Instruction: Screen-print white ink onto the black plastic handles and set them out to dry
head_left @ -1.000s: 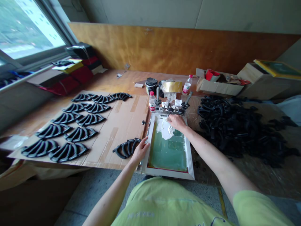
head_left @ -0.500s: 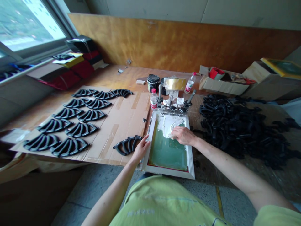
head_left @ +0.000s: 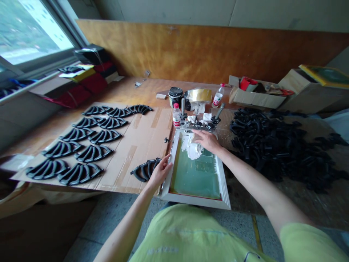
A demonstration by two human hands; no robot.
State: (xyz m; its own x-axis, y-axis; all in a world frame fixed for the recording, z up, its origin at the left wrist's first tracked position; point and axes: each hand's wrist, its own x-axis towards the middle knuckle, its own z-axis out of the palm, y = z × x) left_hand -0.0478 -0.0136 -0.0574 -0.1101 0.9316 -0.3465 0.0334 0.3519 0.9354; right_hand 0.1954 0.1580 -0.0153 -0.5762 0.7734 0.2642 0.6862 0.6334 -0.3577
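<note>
A screen printing frame (head_left: pixel 224 189) with pale wooden sides and green mesh lies before me, its far end at a metal hinge clamp (head_left: pixel 200 126). White ink (head_left: pixel 194 151) is heaped on the far part of the mesh. My left hand (head_left: pixel 163 168) grips the frame's left side, thumb on top. Over the ink near the far rim, my right hand (head_left: pixel 207 141) has its fingers stretched out. A pale patch shows under those fingers; I cannot make out whether it is a scraper. One black ribbed fan-shaped part (head_left: pixel 144 170) lies just left of my left hand.
Rows of black fan-shaped parts (head_left: pixel 94 153) cover the left of the cardboard sheet (head_left: pixel 133 145). A large heap of black parts (head_left: pixel 272 145) lies to the right. Behind the clamp stand two bottles (head_left: pixel 176 115), an ink tub (head_left: pixel 176 95) and a tape roll (head_left: pixel 200 95).
My right hand has moved away from me to the frame's far end, and its fingers have straightened. The frame's near edge looks slightly closer and larger, with my left hand still at its side.
</note>
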